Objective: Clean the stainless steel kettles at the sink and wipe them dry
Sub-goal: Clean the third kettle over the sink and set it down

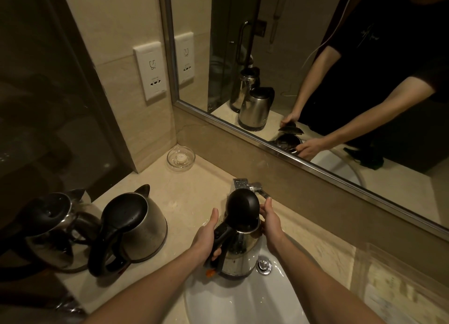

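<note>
A stainless steel kettle (pixel 239 254) with a black raised lid (pixel 243 209) stands in the white sink (pixel 230 304), under the chrome tap (pixel 245 185). My left hand (pixel 206 236) grips its black handle. My right hand (pixel 271 220) rests against the kettle's rim and spout side, fingers curled around it. Two more steel kettles stand on the counter to the left: one with a shut black lid (pixel 132 229) and another at the far left (pixel 52 229).
A glass dish (pixel 181 158) holding a small round soap sits in the counter corner. A wall socket (pixel 150 72) is on the left wall. The mirror (pixel 315 68) runs behind the sink. The chrome drain knob (pixel 263 265) is beside the kettle.
</note>
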`<state>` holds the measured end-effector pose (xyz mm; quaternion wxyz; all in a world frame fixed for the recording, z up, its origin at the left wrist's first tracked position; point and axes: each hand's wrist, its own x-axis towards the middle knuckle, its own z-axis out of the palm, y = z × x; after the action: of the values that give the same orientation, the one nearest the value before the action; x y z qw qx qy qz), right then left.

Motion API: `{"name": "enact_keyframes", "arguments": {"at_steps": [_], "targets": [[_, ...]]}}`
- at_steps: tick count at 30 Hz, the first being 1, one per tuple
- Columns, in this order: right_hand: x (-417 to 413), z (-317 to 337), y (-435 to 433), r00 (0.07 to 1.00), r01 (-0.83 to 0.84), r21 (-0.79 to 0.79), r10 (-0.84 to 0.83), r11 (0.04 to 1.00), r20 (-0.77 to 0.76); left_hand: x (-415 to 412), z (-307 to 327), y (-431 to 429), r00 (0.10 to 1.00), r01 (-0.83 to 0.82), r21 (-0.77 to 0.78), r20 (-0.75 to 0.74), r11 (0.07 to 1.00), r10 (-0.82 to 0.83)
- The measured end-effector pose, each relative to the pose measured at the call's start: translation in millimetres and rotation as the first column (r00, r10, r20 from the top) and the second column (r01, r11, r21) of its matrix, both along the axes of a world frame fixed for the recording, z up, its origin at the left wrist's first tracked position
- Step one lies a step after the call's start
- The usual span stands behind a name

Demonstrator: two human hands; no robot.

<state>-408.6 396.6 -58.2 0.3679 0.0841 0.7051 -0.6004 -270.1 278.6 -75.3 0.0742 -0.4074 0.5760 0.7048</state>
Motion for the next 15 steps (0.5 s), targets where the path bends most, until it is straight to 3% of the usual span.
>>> {"name": "enact_keyframes", "arguments": {"at_steps": [15], "targets": [[0.9, 2.2, -1.6, 1.000, -0.026, -0.030, 0.026, 0.999, -0.004, 1.0, -0.3, -2.7, 1.000, 0.013, -0.005, -0.011, 1.000, -0.013]]}}
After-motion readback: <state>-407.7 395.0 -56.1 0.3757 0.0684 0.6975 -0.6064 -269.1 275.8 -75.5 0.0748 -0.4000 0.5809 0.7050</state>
